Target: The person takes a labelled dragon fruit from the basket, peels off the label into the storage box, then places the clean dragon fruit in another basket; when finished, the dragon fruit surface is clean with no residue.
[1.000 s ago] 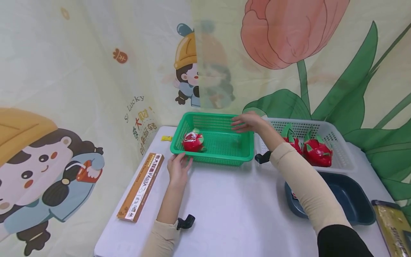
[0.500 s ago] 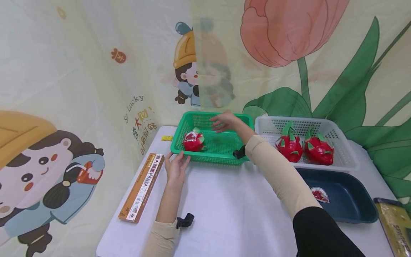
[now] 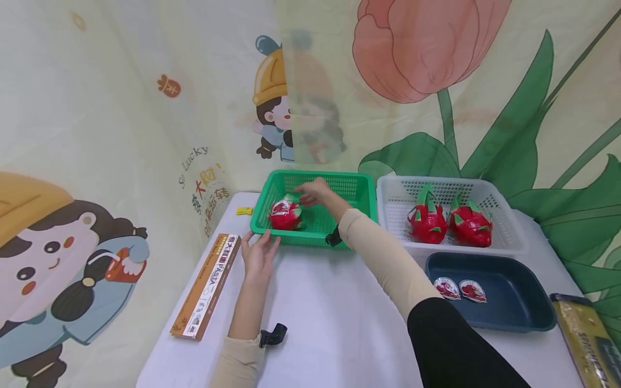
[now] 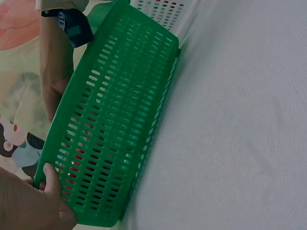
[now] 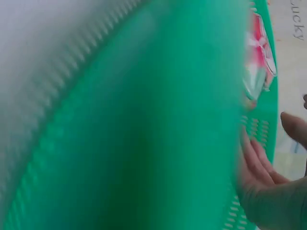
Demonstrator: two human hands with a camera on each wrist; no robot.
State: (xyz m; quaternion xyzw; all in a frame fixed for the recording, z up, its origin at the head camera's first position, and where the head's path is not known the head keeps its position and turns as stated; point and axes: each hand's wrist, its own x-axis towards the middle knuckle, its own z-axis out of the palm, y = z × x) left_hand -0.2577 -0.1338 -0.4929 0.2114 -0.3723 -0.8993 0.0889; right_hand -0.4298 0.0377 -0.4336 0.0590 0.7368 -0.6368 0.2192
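Note:
A green plastic basket (image 3: 301, 236) stands at the back of the table, with one red dragon fruit (image 3: 285, 216) in its left part. A round picture label (image 3: 281, 208) shows on the fruit. My left hand (image 3: 258, 260) is at the basket's front left rim; in the left wrist view its thumb (image 4: 52, 179) presses the outer wall while the fingers go behind the rim, pinching it. Over the basket, my right hand (image 3: 316, 192) reaches in just right of the fruit, fingers extended and thumb apart, holding nothing in the right wrist view.
To the right, a white basket (image 3: 506, 226) holds two more dragon fruits (image 3: 429, 223). A dark blue basin (image 3: 514, 296) with two round labels (image 3: 473, 291) sits before it. A pasta box (image 3: 206, 285), a yellow packet (image 3: 244, 210) and a gold spaghetti bag (image 3: 587, 334) lie at the sides.
My right hand has moved left across the green basket, from its right end to beside the dragon fruit. My left hand stays at the front rim.

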